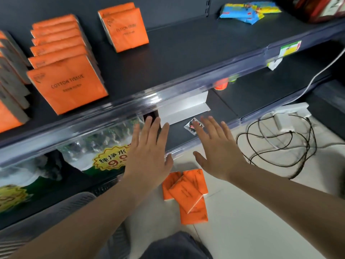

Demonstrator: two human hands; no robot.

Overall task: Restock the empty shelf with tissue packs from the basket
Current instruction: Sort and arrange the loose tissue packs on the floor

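Observation:
Orange cotton tissue packs stand in rows on the dark shelf (186, 53): a long row (67, 86) at the left and a pair (125, 28) further back. Several more orange packs (186, 193) lie in a loose pile on the pale floor below. My left hand (149, 152) and my right hand (216, 152) hover palm down, fingers spread, in front of the lower shelf and above that pile. Both hold nothing. A grey basket (74, 204) shows at the lower left, partly hidden by my left arm.
Blue and yellow packets (246, 12) lie at the shelf's back right. Bottled water packs (104, 146) fill the lower shelf's left side. A white bracket (183, 107) and a small foil packet (192, 126) sit there too. Black cables (280, 143) tangle on the floor at right.

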